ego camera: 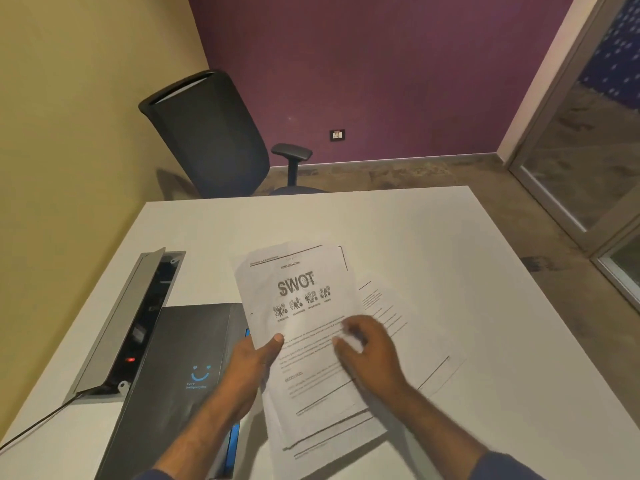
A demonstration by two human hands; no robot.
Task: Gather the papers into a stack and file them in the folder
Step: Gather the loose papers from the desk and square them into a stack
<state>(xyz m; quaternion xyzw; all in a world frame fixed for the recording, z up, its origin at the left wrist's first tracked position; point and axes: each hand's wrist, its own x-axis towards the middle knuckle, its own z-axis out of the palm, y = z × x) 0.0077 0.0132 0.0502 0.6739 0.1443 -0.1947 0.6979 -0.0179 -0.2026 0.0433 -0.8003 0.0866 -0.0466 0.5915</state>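
left hand (254,362) pinching papers (304,323) by their left edge, right hand (369,348) spread flat on top; folder (183,368) just left of papers, nearer left hand, long axes roughly parallel.

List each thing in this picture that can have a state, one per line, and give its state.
Papers: loosely gathered, edges uneven, not yet filed.
Folder: closed, flat on the table.
Cable box: lid open.
Left hand: gripping the papers' left edge.
Right hand: resting on top of the papers.
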